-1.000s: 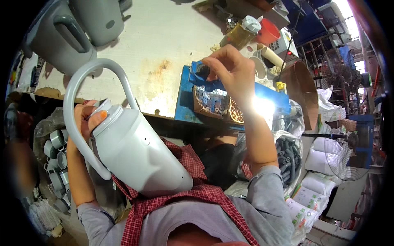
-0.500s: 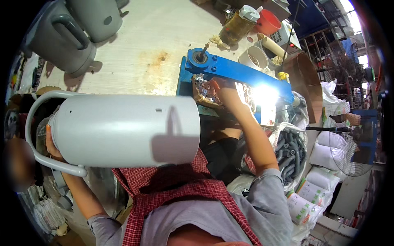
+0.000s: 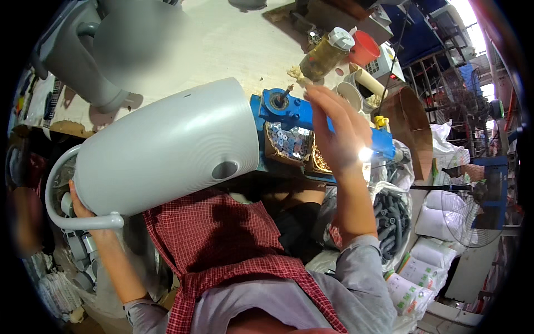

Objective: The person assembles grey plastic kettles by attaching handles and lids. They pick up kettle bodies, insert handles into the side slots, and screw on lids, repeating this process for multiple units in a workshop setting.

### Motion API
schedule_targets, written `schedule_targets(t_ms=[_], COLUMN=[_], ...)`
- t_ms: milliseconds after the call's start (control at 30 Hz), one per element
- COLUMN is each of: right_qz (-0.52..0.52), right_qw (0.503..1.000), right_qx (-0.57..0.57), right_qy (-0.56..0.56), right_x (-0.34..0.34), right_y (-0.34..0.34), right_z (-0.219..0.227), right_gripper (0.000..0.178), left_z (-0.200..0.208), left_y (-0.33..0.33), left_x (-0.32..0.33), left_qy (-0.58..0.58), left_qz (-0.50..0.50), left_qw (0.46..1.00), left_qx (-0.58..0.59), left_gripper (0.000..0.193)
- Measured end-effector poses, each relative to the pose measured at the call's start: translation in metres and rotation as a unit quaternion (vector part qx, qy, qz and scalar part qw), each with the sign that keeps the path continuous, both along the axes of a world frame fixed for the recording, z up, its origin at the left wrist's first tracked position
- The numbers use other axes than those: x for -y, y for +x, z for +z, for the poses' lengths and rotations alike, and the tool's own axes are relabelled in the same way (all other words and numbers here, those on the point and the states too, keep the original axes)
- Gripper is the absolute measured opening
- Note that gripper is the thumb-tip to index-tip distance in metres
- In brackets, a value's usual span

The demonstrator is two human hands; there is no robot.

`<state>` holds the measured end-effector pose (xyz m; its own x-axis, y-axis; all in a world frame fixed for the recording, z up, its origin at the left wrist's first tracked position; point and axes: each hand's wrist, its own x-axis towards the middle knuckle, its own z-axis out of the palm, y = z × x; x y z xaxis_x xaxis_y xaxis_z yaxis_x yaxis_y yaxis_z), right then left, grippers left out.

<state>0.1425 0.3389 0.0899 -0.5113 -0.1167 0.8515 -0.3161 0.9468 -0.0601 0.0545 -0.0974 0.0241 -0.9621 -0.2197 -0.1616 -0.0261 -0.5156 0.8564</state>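
A large grey plastic jug body (image 3: 167,145) lies on its side, slanting up to the right. An oval hole (image 3: 225,169) shows in its lower side, and a hoop handle (image 3: 53,192) is at its left end. My left hand (image 3: 82,205) grips that end beside the handle, its fingers partly hidden. My right hand (image 3: 340,125) is raised over the blue metal arm (image 3: 303,111), fingertips drawn together beside a yellowish waxy lump (image 3: 296,72). Whatever they pinch is too small to see. A thin upright pin (image 3: 287,92) stands in the arm's round end, left of my fingers.
Below the blue arm sit a box of washers (image 3: 288,140) and a box of small coppery pieces (image 3: 319,160). Behind stand a lidded jar (image 3: 327,54), a red cup (image 3: 365,48) and pale tubs. Another grey jug (image 3: 78,61) stands far left. A sack of dark grey parts (image 3: 392,222) is at right.
My right hand has left the washer box and risen across the blue arm to the waxy lump. The jug body has turned and its right end tilted upward, bringing the oval hole into view.
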Motion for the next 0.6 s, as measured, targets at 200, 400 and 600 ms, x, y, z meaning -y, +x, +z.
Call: schedule_targets(t_ms=[200,400,600], right_qz=[0.008,-0.010,0.080], right_qw=[0.998,0.999,0.925], right_qx=[0.002,0.005,0.208], right_qy=[0.069,0.031,-0.307], right_x=[-0.009,-0.008,0.011], right_y=[-0.021,-0.012,0.036], right_z=[-0.005,0.000,-0.012], right_gripper=[0.025,0.028,0.035], left_z=[-0.004,-0.009,0.005], left_y=[-0.015,-0.021,-0.042], left_x=[-0.007,-0.008,-0.059], left_qy=[-0.037,-0.014,0.021], left_qz=[0.058,0.034,0.011], left_qw=[0.995,0.998,0.999], left_qx=[0.070,0.056,0.043], left_gripper=[0.042,0.043,0.041])
